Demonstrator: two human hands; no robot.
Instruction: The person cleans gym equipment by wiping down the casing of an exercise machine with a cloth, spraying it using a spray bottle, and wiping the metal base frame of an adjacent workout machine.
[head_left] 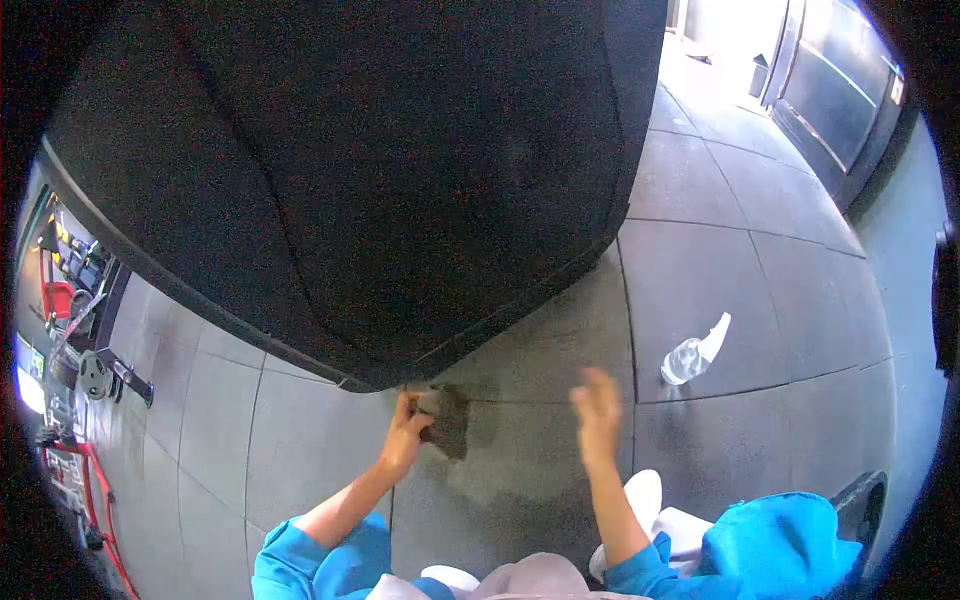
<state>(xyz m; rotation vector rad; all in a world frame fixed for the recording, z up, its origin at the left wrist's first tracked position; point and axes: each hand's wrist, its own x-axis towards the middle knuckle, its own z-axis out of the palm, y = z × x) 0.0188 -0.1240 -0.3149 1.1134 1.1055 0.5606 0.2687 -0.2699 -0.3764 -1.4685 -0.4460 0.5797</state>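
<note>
My left hand (403, 438) grips a dark, damp-looking cloth (447, 422) just below the lower corner of a large black padded object (420, 180). The cloth hangs down from my fingers over the grey tiled floor. To the right, my right hand (597, 415) is raised above the floor, its fingers apart and slightly blurred, with nothing in it. A clear spray bottle with a white nozzle (686, 361) stands on the floor to the right of my right hand.
Grey floor tiles (690, 270) run under everything, with darker damp-looking patches near the cloth. Gym equipment with weight plates (95, 376) and red frames lines the left side. A dark door (838, 85) is at the upper right, beside a wall.
</note>
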